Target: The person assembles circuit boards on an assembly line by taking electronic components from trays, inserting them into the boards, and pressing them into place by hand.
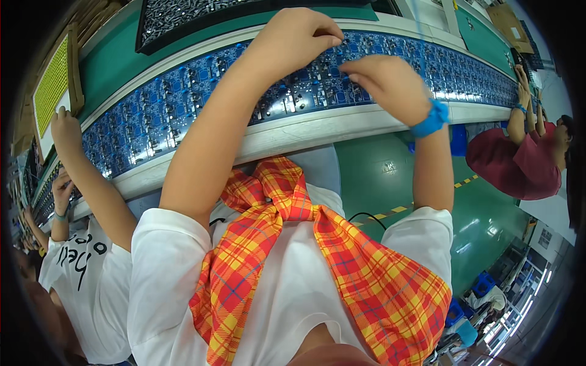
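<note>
Blue circuit boards [183, 104] run in an unbroken row along the white-edged conveyor [317, 131], and both my hands sit over the stretch directly ahead of me. My left hand [299, 36] is curled, thumb and fingertips pressed together in a pinch just above a board; whatever it pinches is too small for me to make out. My right hand [384, 79], with a blue wrist strap [432, 119] behind it, rests just beside it, fingers bent down onto the same stretch of boards; I cannot tell whether it grips anything.

As for progress, I judge the work mid-run: boards on both sides of my hands already carry dark components, and I cannot tell finished boards from unfinished ones. Beyond the conveyor, on the green bench [116, 61], a black tray of small parts [201, 18] looks well stocked. Further along the conveyor on either side, a co-worker's hand [66, 128] and another co-worker's arm [522, 100] reach onto the boards too.
</note>
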A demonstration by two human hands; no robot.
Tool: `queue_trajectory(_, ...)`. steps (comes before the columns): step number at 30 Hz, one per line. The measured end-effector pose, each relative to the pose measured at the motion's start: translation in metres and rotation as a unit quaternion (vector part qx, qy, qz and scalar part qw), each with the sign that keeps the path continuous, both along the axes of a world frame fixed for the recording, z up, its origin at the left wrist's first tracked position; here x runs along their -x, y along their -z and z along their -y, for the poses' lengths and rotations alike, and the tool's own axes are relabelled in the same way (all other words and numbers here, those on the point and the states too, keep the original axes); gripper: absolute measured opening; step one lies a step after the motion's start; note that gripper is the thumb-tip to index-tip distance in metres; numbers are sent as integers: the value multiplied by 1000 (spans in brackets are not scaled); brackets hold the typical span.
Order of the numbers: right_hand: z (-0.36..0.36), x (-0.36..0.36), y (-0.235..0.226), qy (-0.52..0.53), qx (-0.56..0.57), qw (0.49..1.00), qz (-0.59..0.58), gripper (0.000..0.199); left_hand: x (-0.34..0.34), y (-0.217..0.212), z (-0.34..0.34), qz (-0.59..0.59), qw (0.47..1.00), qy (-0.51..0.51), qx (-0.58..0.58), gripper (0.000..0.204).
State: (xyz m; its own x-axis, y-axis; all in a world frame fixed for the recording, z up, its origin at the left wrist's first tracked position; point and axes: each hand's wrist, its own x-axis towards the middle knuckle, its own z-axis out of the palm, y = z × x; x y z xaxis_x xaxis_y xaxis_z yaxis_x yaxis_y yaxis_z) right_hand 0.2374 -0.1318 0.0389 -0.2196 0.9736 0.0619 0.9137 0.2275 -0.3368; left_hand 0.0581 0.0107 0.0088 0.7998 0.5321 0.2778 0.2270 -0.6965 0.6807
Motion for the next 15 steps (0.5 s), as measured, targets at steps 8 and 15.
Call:
queue_trajectory(8, -92, -36, -8, 84, -107, 971, -197, 18, 3, -1, -5, -3, 992, 53, 113, 24)
queue_trajectory(15, -143, -23, 7, 151, -81, 981, -95, 26, -7, -3, -5, -10, 984, 87, 152, 25)
